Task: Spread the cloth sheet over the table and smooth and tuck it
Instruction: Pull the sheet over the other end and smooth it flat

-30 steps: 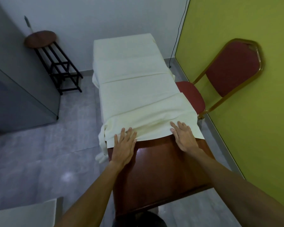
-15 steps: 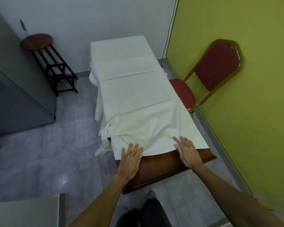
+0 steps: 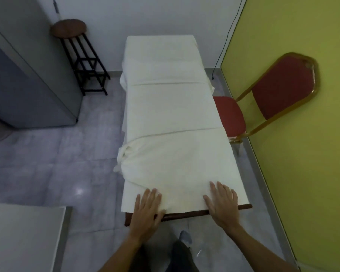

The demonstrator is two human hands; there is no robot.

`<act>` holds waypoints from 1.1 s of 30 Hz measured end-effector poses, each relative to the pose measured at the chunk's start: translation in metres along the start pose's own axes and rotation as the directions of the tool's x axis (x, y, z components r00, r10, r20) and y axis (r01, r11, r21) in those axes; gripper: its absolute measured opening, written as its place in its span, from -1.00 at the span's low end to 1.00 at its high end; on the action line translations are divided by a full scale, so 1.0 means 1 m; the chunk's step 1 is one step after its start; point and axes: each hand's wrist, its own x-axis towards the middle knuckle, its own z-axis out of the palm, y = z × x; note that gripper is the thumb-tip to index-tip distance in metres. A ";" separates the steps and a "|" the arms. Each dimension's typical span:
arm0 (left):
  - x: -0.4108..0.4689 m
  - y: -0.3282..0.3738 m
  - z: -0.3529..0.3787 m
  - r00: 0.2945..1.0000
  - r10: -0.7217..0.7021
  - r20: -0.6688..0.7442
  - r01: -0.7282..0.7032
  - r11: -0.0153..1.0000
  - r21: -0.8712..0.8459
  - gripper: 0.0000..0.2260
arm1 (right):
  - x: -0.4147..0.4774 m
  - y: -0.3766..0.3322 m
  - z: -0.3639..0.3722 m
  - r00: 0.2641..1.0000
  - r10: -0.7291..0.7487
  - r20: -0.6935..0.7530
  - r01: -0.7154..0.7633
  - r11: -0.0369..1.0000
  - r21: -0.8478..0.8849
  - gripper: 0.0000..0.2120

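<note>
Cream sheet [image 3: 171, 118] covers pretty much the whole worktop [image 3: 186, 214] now, far end to near end, with just a thin strip of dark wood edge showing closest to the camera. Both hands sit at that near edge. Left hand [image 3: 146, 212] is flat, fingers spread, palm down across the sheet's hem and the wood edge. Right hand [image 3: 223, 206] is the same deal, open and flat, fingers fanned out on the cloth, heel of the palm over the edge. Neither grip is closed on anything, they just press down on the fabric.

The sheet isn't totally neat. There's a bunched, twisted lump [image 3: 124, 154] hanging off the left side about midway along the near half, and a diagonal fold running from it toward the left hand. Two crease lines cross the top, one near the middle and one further back. The near left corner of the cloth sticks out a bit past the worktop's side.

Around it: a red chair [image 3: 283, 91] with a gold frame against the yellow wall on the right, seat just beside the worktop. A round-top stool [image 3: 69, 29] by the far wall on the left, and a grey cabinet [image 3: 28, 85] next to it. Grey tile floor [image 3: 57, 163].
</note>
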 end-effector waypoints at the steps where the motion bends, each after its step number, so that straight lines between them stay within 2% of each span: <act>1: 0.007 -0.002 -0.005 0.997 -0.053 -0.049 0.053 0.999 -0.012 -0.46 | 0.013 0.007 -0.004 0.999 0.037 -0.031 -0.036 0.999 0.027 -0.41; 4: 0.034 -0.019 -0.022 0.924 -0.317 -0.211 0.300 0.948 -0.111 -0.42 | 0.057 0.030 -0.009 0.982 0.176 -0.074 -0.164 0.976 0.143 -0.32; 6: 0.051 -0.034 -0.030 0.854 -0.460 -0.243 0.421 0.885 -0.196 -0.38 | 0.083 0.045 -0.008 0.977 0.203 -0.057 -0.190 0.966 0.176 -0.26; 8: 0.067 -0.046 -0.030 0.807 -0.538 -0.243 0.492 0.840 -0.229 -0.34 | 0.104 0.057 -0.003 0.974 0.219 -0.058 -0.204 0.960 0.191 -0.24; 13: 0.089 -0.048 -0.012 0.754 -0.644 -0.130 0.581 0.746 -0.324 -0.25 | 0.123 0.058 0.008 0.967 0.251 -0.034 -0.239 0.948 0.211 -0.25; 23: 0.090 -0.039 0.005 0.718 -0.642 -0.270 0.585 0.766 -0.267 -0.51 | 0.118 0.049 0.023 0.960 0.221 -0.175 -0.194 0.968 0.156 -0.46; 27: 0.089 -0.040 0.009 0.739 -0.603 -0.301 0.566 0.798 -0.207 -0.55 | 0.119 0.044 0.030 0.953 0.225 -0.205 -0.200 0.970 0.138 -0.49; 33: 0.070 -0.026 0.009 0.780 -0.500 -0.377 0.496 0.861 -0.114 -0.59 | 0.106 0.049 0.026 0.948 0.196 -0.252 -0.135 0.962 0.239 -0.51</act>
